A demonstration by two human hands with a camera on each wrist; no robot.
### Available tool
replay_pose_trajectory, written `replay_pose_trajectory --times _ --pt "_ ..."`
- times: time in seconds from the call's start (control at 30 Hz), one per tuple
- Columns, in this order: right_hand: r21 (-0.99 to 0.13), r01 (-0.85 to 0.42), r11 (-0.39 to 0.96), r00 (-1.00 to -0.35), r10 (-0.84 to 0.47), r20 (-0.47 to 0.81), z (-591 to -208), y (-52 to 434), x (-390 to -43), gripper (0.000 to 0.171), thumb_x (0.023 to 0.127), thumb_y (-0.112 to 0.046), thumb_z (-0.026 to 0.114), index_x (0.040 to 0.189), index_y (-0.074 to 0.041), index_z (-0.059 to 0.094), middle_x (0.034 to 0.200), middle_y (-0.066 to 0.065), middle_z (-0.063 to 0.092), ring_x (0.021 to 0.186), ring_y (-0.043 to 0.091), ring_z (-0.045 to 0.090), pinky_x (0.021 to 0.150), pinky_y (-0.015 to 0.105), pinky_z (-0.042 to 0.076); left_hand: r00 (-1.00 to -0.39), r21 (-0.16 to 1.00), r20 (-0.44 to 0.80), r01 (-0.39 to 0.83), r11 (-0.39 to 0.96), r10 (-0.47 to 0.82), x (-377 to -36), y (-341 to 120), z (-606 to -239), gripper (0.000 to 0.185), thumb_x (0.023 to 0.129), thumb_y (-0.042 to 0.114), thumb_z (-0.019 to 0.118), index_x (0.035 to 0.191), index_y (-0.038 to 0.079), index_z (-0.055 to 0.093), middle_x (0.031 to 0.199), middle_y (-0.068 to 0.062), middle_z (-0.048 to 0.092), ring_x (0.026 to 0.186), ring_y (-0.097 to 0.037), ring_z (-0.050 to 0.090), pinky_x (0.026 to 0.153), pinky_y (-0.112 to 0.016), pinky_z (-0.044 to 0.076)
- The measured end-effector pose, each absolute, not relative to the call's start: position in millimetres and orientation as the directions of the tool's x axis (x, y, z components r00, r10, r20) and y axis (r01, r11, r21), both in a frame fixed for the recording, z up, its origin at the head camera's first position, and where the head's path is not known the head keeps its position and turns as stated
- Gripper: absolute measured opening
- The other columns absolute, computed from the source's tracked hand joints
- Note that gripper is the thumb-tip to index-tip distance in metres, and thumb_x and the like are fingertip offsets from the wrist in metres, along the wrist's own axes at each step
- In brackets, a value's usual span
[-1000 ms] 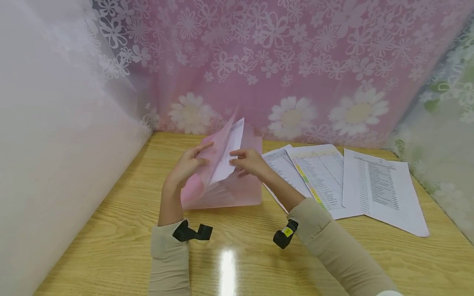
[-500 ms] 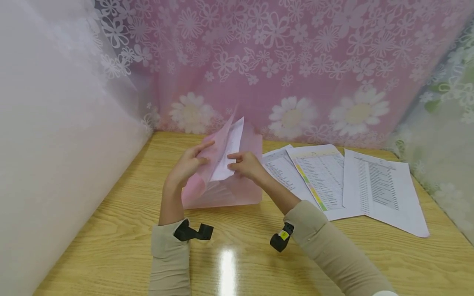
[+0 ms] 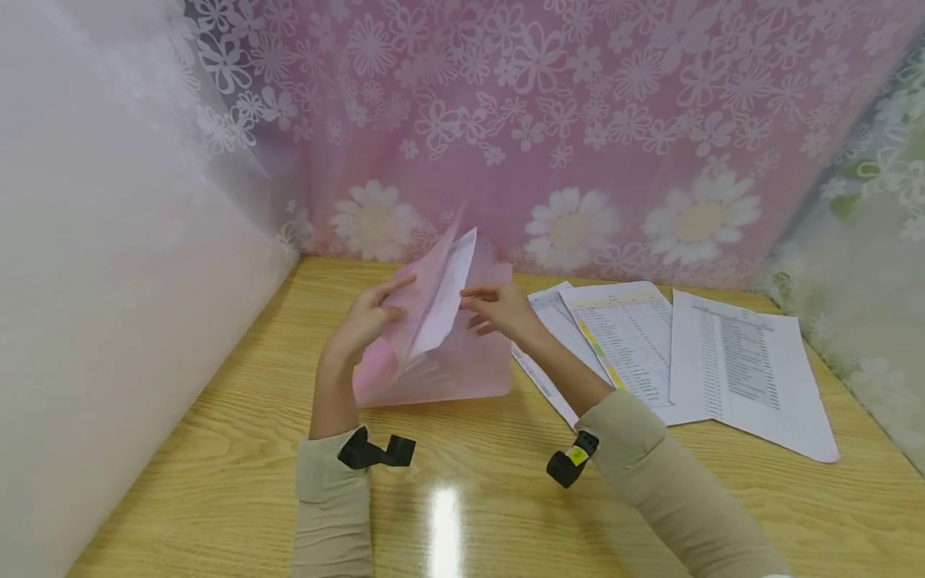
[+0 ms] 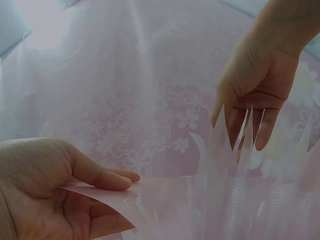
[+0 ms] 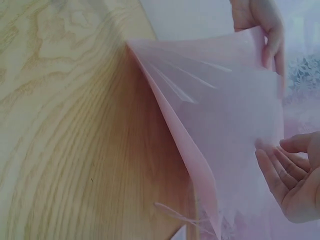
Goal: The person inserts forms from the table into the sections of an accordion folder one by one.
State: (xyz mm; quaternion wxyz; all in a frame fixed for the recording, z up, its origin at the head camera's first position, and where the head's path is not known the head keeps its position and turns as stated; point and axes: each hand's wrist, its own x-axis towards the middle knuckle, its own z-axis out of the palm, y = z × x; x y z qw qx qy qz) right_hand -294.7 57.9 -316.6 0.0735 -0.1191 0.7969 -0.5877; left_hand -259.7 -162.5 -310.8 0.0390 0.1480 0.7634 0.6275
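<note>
A pink plastic folder (image 3: 477, 373) with clear sleeves (image 4: 215, 200) stands partly open on the table. My left hand (image 3: 364, 321) grips its raised front cover; in the left wrist view the thumb lies on one side of the cover (image 4: 120, 200) and the fingers on the other. A white printed sheet (image 3: 444, 305) leans among the leaves. At that sheet's right edge is my right hand (image 3: 502, 309), its fingers loosely spread. In the right wrist view, the right fingertips (image 5: 262, 152) lie at the translucent leaf's edge; whether they touch it I cannot tell.
To the right, several overlapping printed sheets (image 3: 751, 377) lie on the wooden table (image 3: 477, 498), one with a coloured strip (image 3: 600, 349). A pink flowered curtain (image 3: 506, 160) hangs behind the folder. A pale wall covering (image 3: 130, 241) borders the table's left side.
My right hand first slid slightly left over the white sheet, then drew back right to its edge, the fingers spreading. The left hand and the folder cover have hardly moved.
</note>
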Motion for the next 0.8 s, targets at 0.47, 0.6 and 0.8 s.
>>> replay_pose_trajectory --times 0.47,0.6,0.8 --pt "-0.952 -0.181 0.245 -0.961 -0.251 0.118 -305.4 141.5 -291.4 0.032 0.094 -0.012 0.053 0.121 0.005 0.055 0.109 0.022 0.061 0.078 0.023 0.065 0.07 0.037 0.052 -0.956 0.965 0.145 0.194 0.176 0.253 -257.3 -164.8 -308.7 0.054 0.088 -0.008 0.042 0.14 0.004 0.038 0.147 -0.008 0.025 0.117 -0.022 0.026 0.084 -0.034 0.027" --pt "-0.95 -0.168 0.264 -0.97 -0.216 0.111 -305.1 169.7 -287.8 0.034 0.094 -0.015 0.053 0.122 0.005 0.054 0.109 0.02 0.062 0.079 0.02 0.065 0.07 0.035 0.052 -0.956 0.965 0.148 0.195 0.176 0.253 -256.2 -164.8 -308.5 0.054 0.088 -0.008 0.042 0.14 0.004 0.038 0.146 -0.008 0.026 0.117 -0.022 0.027 0.084 -0.033 0.027" --pt "-0.93 -0.174 0.324 -0.976 -0.185 0.118 -308.0 212.4 -280.2 0.039 0.094 -0.021 0.053 0.124 0.005 0.052 0.106 0.012 0.064 0.083 0.021 0.065 0.072 0.036 0.051 -0.959 0.966 0.142 0.189 0.176 0.247 -255.1 -165.6 -308.2 0.053 0.089 -0.008 0.043 0.14 0.005 0.038 0.147 -0.009 0.025 0.116 -0.023 0.029 0.08 -0.033 0.029"
